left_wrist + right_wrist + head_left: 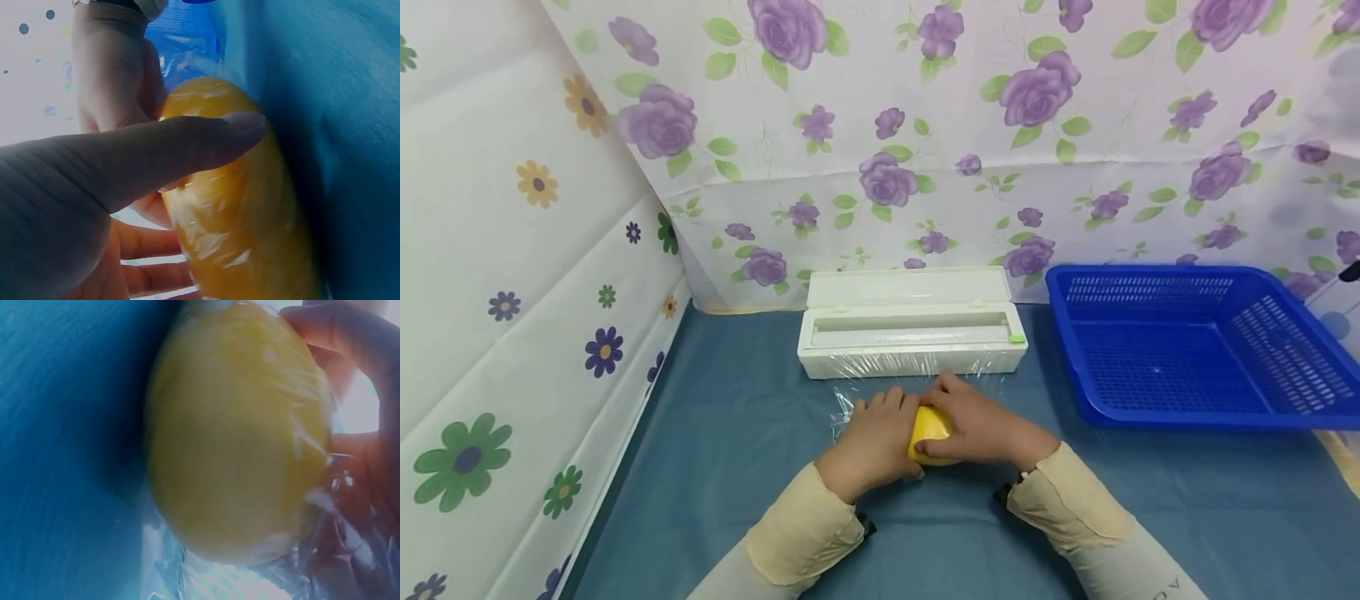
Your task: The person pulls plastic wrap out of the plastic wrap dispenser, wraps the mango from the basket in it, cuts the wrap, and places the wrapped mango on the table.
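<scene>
A smooth, oval yellow fruit (931,433) sits low over the blue cloth, between both hands. Clear cling film (344,519) is wrapped over its skin, with loose wrinkled film bunched around one end. My left hand (877,437) grips its left side, the thumb (187,147) lying across the top in the left wrist view. On the other side my right hand (981,421) holds the fruit between thumb and fingers. Just beyond the hands stands a white cling film dispenser (910,363), lid raised, film roll (910,336) inside. Film hangs down its front toward the hands.
A blue plastic basket (1195,417) with perforated walls stands at the right. Blue cloth (715,467) covers the table. Flowered sheets (850,108) hang behind the dispenser and along the left side.
</scene>
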{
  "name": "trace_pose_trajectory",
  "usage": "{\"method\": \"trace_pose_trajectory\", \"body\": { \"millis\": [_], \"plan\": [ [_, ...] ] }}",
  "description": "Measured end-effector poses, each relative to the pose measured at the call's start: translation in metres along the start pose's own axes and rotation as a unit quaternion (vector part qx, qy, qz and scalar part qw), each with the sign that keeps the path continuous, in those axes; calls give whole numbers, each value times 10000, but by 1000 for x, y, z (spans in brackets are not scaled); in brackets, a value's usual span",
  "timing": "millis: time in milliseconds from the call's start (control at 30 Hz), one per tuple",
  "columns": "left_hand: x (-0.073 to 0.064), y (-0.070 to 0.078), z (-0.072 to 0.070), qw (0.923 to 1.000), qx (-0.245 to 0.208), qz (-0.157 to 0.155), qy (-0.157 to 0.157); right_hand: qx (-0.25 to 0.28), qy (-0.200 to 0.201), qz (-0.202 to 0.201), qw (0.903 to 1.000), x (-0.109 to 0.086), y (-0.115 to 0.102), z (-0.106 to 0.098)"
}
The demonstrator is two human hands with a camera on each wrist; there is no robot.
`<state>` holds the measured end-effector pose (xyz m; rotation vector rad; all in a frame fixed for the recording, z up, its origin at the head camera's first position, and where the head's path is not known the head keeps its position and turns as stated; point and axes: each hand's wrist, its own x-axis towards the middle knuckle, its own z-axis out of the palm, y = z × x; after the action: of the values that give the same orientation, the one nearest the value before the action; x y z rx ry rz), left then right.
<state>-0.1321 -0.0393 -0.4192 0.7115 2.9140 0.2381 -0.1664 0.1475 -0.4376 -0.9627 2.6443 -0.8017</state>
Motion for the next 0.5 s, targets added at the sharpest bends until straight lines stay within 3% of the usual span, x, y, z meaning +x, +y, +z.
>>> {"method": "trace_pose_trajectory", "body": {
  "millis": [267,500],
  "plan": [
    [1,1,4,9999,79,-8,127,-500,309,-43,9983,-1,-1,-3],
    [2,0,9,9991,242,155,319,-592,595,-144,9964,-3,-3,-4]
  ]
}}
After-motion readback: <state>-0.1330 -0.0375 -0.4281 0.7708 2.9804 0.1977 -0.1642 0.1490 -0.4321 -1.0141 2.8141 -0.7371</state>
